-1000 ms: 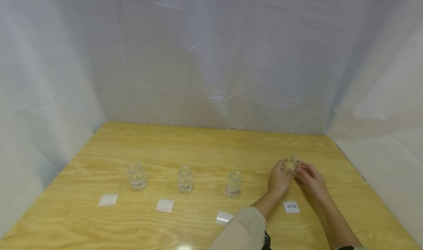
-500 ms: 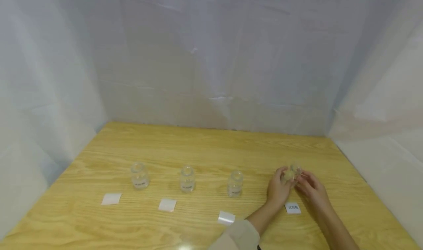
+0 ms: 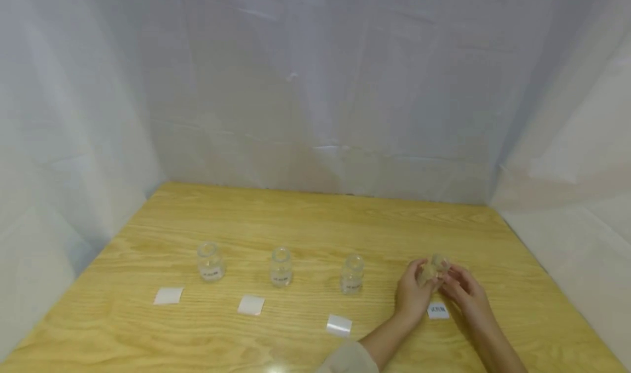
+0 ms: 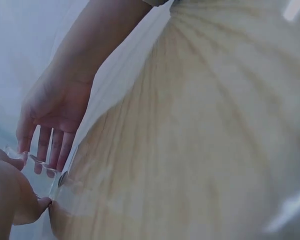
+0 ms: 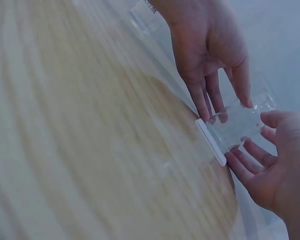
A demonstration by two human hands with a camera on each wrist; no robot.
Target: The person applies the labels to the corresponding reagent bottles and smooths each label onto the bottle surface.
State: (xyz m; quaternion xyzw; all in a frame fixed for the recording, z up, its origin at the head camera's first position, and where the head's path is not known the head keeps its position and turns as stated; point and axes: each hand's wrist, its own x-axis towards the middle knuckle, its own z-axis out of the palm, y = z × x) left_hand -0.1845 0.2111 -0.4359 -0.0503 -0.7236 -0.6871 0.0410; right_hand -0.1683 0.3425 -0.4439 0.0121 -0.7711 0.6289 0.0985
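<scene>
At the right of the table, both hands hold a small clear glass jar tilted above the surface. My left hand grips it from the left with fingers around its side. From the other side, fingers of my right hand pinch the glass. In the right wrist view the jar lies between thumbs and fingertips of both hands. A small white card with blue writing lies on the table below the hands, near the right wrist.
Three more clear glass jars with printed labels stand in a row: left, middle and right. Three plain white cards lie before them. White sheeting encloses the wooden table.
Both hands have brought the jar down and toward the person, nearer the written card. The head view has shifted slightly, so the standing jars appear a little farther right.
</scene>
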